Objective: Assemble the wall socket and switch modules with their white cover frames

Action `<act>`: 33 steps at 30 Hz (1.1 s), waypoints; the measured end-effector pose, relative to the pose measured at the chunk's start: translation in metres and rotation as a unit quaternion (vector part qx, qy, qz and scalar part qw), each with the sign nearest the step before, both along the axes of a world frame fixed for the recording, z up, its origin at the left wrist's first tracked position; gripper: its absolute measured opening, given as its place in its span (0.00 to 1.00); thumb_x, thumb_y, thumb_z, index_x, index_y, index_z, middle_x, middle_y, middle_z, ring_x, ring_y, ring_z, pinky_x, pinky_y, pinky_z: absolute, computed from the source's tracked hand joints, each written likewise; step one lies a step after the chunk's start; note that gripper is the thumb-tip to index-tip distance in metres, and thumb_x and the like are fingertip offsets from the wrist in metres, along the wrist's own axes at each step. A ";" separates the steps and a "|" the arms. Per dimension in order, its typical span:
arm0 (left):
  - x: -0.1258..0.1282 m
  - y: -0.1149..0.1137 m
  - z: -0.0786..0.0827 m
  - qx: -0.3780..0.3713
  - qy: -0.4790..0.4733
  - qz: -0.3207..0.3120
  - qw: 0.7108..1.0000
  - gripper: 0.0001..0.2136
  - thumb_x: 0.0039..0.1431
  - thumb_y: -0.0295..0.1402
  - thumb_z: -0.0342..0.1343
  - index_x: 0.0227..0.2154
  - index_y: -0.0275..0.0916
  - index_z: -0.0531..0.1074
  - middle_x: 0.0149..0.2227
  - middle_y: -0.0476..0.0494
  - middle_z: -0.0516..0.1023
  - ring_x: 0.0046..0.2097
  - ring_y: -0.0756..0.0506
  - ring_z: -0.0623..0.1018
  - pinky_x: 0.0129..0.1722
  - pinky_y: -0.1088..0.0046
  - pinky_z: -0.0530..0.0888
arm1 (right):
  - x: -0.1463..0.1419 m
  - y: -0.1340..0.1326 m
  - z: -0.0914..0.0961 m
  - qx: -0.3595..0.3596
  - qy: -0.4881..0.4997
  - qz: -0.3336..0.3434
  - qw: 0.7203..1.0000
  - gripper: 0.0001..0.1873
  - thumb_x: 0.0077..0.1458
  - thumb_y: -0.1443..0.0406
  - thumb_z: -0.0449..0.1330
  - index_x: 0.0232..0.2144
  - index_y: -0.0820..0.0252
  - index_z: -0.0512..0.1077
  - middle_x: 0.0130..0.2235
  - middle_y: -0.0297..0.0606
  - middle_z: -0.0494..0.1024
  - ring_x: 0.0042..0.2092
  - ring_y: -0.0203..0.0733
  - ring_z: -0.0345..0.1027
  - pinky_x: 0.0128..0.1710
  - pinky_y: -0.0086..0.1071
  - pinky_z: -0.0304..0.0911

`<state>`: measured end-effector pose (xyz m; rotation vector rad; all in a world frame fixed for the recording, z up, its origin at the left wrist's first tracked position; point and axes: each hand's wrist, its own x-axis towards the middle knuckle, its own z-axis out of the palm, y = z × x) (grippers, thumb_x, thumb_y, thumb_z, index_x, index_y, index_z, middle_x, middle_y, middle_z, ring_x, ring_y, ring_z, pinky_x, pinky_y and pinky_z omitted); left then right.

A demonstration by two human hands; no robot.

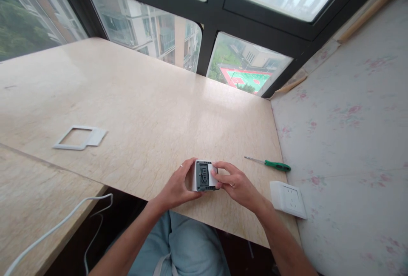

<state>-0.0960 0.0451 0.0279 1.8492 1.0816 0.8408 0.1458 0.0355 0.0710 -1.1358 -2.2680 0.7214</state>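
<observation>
Near the counter's front edge, a white wall switch (202,178) shows its dark grey inner face, turned up toward me. My left hand (176,187) grips its left side, thumb and fingers wrapped round the housing. On the right half of that face lies a white rocker plate (211,178), pinched by the fingers of my right hand (234,183). Whether the plate is seated in the switch, I cannot tell. Off to the left, a white square cover frame (59,145) rests flat, with a second white plate (97,137) against its right side.
A green-handled screwdriver (276,166) lies right of my hands. Behind my right forearm, a white socket box (290,200) stands by the papered wall (344,148). The stone counter (143,110) runs back to the windows. A white cable (60,225) hangs over the lower left edge.
</observation>
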 end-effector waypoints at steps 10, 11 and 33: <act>-0.006 -0.006 -0.006 0.087 0.127 0.007 0.988 0.46 0.43 0.43 0.69 0.63 0.38 0.55 0.62 0.31 0.65 0.67 0.32 0.57 0.62 0.51 0.64 | -0.006 -0.006 -0.001 0.034 -0.035 0.004 0.999 0.20 0.58 0.73 0.59 0.51 0.52 0.74 0.56 0.45 0.73 0.58 0.47 0.67 0.57 0.46 0.66; -0.006 -0.006 -0.005 0.088 0.135 0.006 0.987 0.46 0.42 0.43 0.70 0.63 0.38 0.55 0.61 0.31 0.66 0.67 0.32 0.57 0.62 0.51 0.64 | -0.008 -0.007 0.000 0.032 -0.037 0.001 0.999 0.19 0.57 0.74 0.59 0.50 0.53 0.75 0.56 0.45 0.73 0.58 0.48 0.66 0.57 0.47 0.66; -0.002 -0.003 0.000 0.078 0.149 -0.006 0.986 0.42 0.43 0.44 0.69 0.61 0.37 0.61 0.61 0.32 0.67 0.65 0.33 0.62 0.63 0.52 0.62 | -0.001 -0.016 -0.032 -0.128 0.102 -0.091 0.982 0.36 0.55 0.57 0.63 0.63 0.53 0.57 0.68 0.48 0.53 0.69 0.51 0.44 0.62 0.51 0.56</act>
